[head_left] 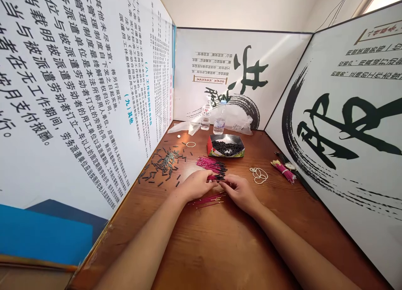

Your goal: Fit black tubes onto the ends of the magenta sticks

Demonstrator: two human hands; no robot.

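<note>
My left hand point(197, 186) is closed around a few thin magenta sticks point(215, 178) with black sleeves on their right ends. Close against those ends, my right hand point(240, 191) pinches with thumb and forefinger; whatever sits between its fingertips is too small to make out. Just beyond both hands lies a pile of black-ended magenta sticks point(212, 164). Nearer to me, partly under my left hand, are loose magenta sticks point(210, 201) with gold-coloured tips. Small black tubes point(165, 162) are scattered on the table to the left.
A cut-open box point(234, 153) of black pieces stands behind the pile. Two bottles point(219, 124) and a plastic bag point(241, 123) are at the back. Rubber bands point(259, 175), a tied stick bundle point(283, 171) and a watch point(290, 167) lie right. Printed panels point(194, 42) enclose the table.
</note>
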